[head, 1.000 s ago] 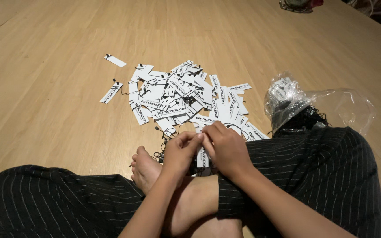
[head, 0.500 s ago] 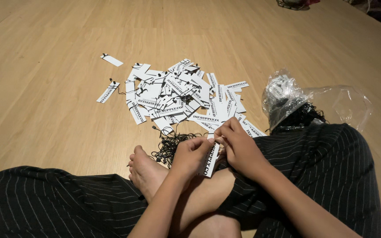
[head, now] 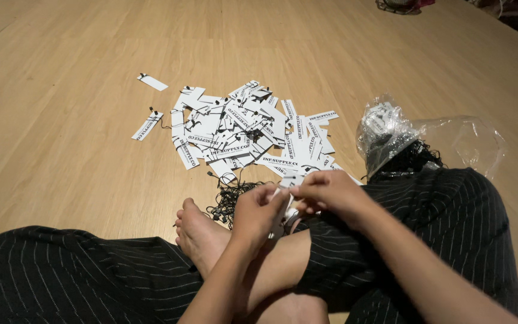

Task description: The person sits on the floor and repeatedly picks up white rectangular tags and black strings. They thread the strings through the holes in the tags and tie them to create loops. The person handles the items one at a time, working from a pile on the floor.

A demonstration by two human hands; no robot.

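Centre of frame, just below the middle: the left hand (head: 259, 211) and right hand (head: 326, 191) meet fingertip to fingertip, both pinching one white paper tag (head: 285, 182), its long axis running down and slightly left between them. Directly above lies the tag pile (head: 244, 131); black strings (head: 229, 195) lie left of the grip; a plastic bag (head: 391, 135) sits at right.
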